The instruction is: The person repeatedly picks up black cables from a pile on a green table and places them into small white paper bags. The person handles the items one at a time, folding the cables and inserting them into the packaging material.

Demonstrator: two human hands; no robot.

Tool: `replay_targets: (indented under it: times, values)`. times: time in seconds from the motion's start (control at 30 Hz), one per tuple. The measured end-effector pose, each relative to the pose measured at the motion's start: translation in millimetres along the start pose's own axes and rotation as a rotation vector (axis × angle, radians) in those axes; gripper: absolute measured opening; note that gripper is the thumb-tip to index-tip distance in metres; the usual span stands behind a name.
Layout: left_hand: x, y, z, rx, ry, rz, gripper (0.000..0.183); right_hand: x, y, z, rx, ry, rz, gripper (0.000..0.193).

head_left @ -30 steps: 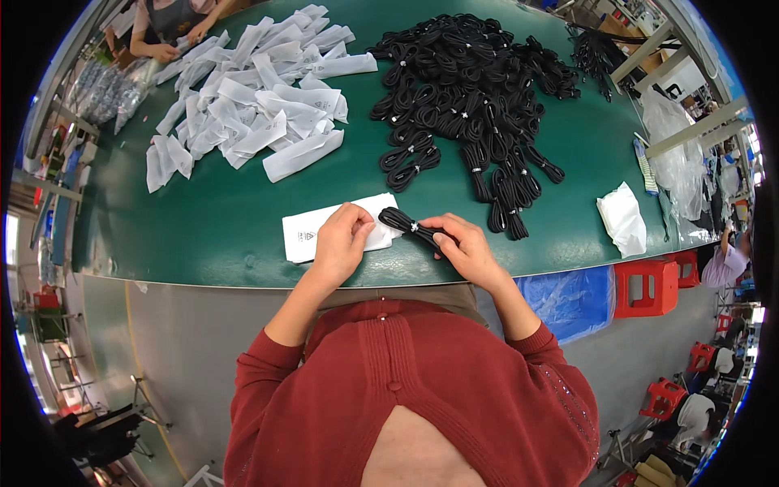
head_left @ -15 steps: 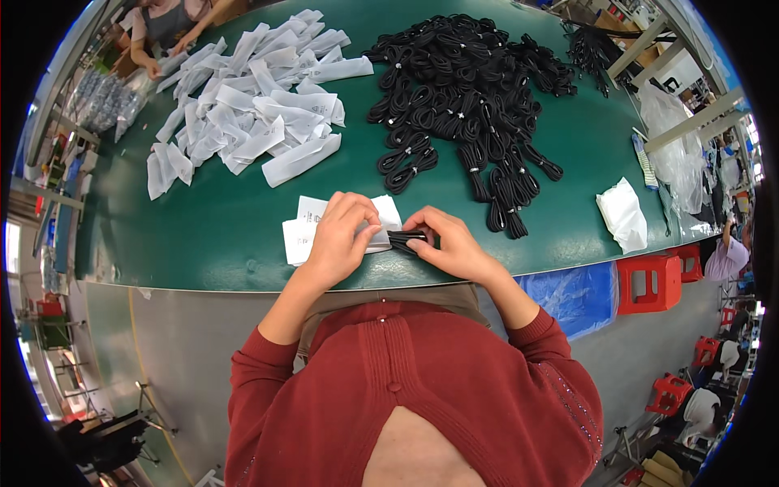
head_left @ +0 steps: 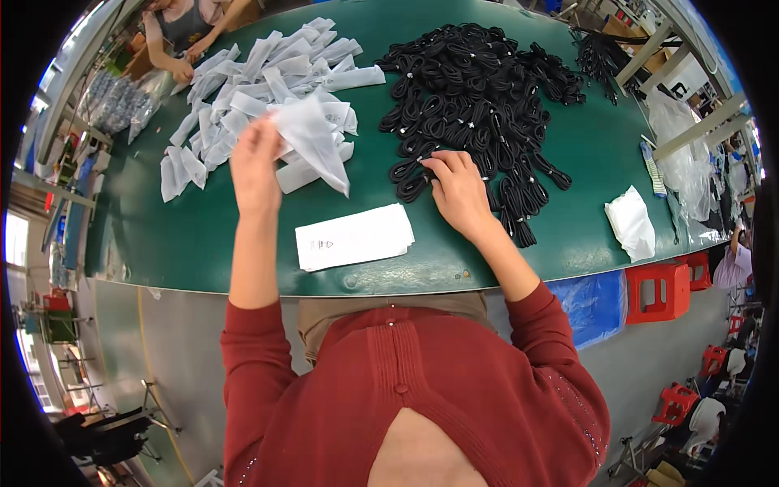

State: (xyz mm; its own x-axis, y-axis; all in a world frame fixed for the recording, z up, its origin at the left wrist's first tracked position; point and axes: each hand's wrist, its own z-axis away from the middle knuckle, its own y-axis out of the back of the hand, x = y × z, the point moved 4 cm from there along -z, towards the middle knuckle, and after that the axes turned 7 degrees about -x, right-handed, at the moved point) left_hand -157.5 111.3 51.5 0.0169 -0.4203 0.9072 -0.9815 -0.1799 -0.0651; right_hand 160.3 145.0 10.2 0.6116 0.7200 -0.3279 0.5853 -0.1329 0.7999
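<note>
My left hand [head_left: 258,169], a little blurred, pinches a translucent white bag [head_left: 312,144] by its upper left corner. That bag hangs at a slant over the near edge of a heap of similar white bags [head_left: 219,136]. On the right, a broad heap of coiled black cables [head_left: 462,93] covers the table. At its near left edge my right hand [head_left: 461,193] has thumb and fingers closed on one black cable bundle [head_left: 411,180]. Between my forearms lies a flat stack of white bags [head_left: 353,237] with small dark print.
The green table [head_left: 195,252] curves along its near edge. A crumpled white bag [head_left: 630,224] lies at the right. Beyond the heap of bags a co-worker's hands [head_left: 185,65] are at work. Below the right edge stand a blue bin [head_left: 586,307] and red stools [head_left: 657,290].
My left hand has lifted the bag off the stack and moved up and left. My right hand has gone up and right to a cable bundle on the heap. The stack now lies uncovered.
</note>
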Motion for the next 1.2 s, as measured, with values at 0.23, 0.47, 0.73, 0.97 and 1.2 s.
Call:
replay_targets:
  times: [0.23, 0.47, 0.73, 0.97, 1.2]
  values:
    - [11.1, -78.2, 63.4, -0.263, 0.117, -0.488, 0.025, 11.1, -13.2, 19.0, -0.101, 0.065, 0.157, 0.025]
    - [-21.5, -132.1, 119.0, -0.459, -0.071, -0.837, 0.018, 1.0, -1.1, 47.7, -0.08, -0.152, -0.242, 0.015]
    - [-21.4, -118.5, 118.5, -0.371, -0.099, -0.96, 0.009, -8.3, 15.2, 64.4, -0.306, -0.454, -0.873, 0.021]
    - [-24.8, -118.5, 122.0, -0.362, -0.018, -0.861, 0.01, -10.6, 16.0, 57.8, -0.427, -0.352, -0.828, 0.024]
    - [-29.6, -101.8, 118.3, -0.245, 0.24, -0.49, 0.007, -21.4, 19.5, 54.4, -0.224, 0.037, -0.426, 0.02]
